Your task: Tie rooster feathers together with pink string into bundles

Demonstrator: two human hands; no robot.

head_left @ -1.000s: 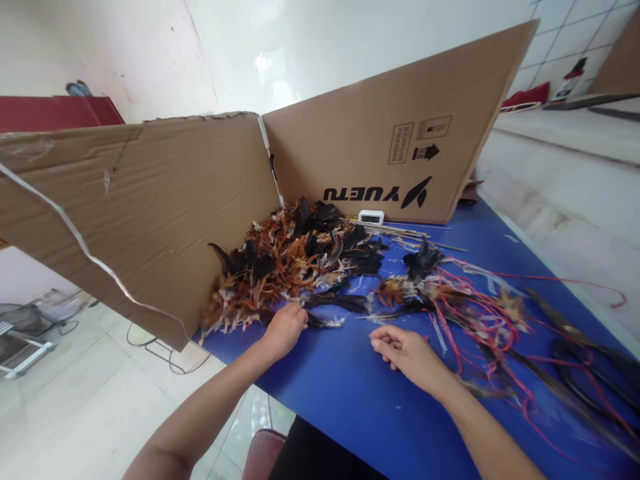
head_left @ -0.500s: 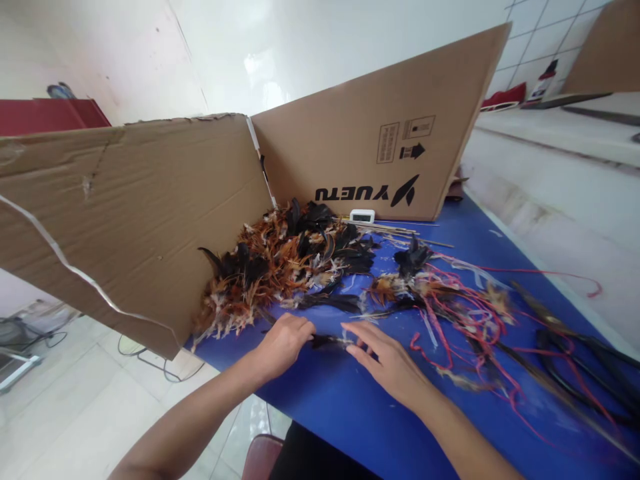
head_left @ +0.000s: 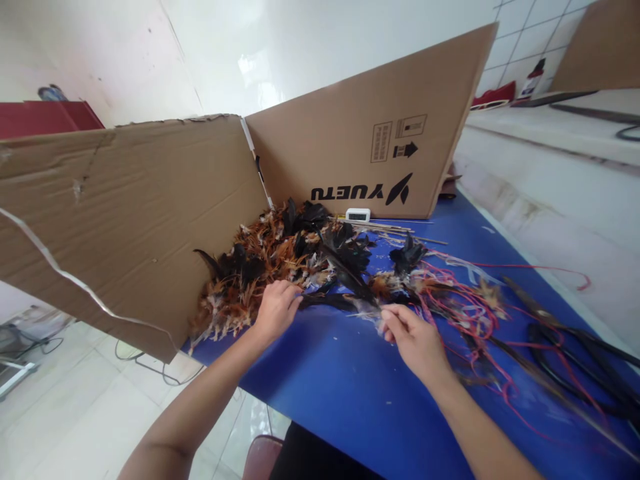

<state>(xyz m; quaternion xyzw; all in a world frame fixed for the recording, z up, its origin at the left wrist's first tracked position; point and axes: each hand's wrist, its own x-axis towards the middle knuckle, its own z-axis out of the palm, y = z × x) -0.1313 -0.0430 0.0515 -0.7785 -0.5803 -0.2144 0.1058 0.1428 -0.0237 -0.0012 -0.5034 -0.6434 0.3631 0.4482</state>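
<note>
In my right hand (head_left: 407,333), thumb and fingers pinch the base of a long black feather (head_left: 347,270), which slants up and left over the table. Pale fluff shows near the pinch. My left hand (head_left: 277,308) is beside the front of a pile of brown and black feathers (head_left: 280,257), its fingers drawn together. A dark feather (head_left: 327,302) lies against its fingertips; whether the fingers grip anything is hidden. Right of the pile, a smaller bunch of feathers (head_left: 387,287) lies among pink strings (head_left: 457,307).
Cardboard panels (head_left: 350,147) stand behind and to the left of the pile on the blue table (head_left: 320,393). A small white digital display (head_left: 358,215) and thin sticks (head_left: 395,229) lie at the back. Black-handled scissors (head_left: 555,333) rest at the right.
My right hand has moved right and slightly up, raising the black feather, which now points up-left. My left hand has shifted up and left to the pile's edge, away from that feather.
</note>
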